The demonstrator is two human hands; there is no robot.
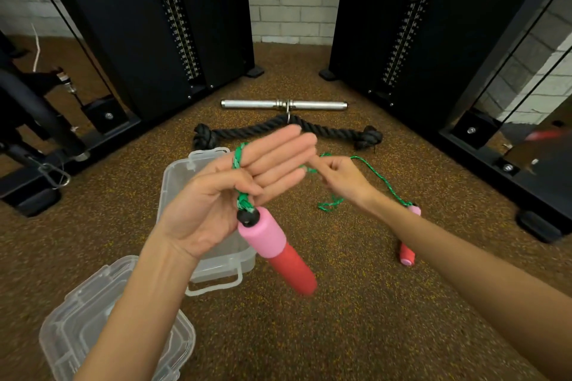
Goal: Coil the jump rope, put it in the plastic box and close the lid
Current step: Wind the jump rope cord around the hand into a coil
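The jump rope is a green cord (380, 176) with two pink-and-red handles. My left hand (235, 192) is raised, palm toward me with fingers straight, and the cord wraps around those fingers, pinned by my thumb. One handle (275, 250) dangles below that hand. My right hand (337, 178) pinches the cord just right of my left fingertips. From there the cord trails down to the second handle (407, 252), which lies on the floor behind my right forearm. The clear plastic box (179, 182) stands open on the floor under my left hand. Its clear lid (77, 318) lies separately at the lower left.
A black thick rope attachment (260, 130) and a chrome bar handle (283, 104) lie on the speckled rubber floor beyond my hands. Black weight-stack towers (148, 34) stand left and right, with frame feet and a carabiner (57, 175) at the left.
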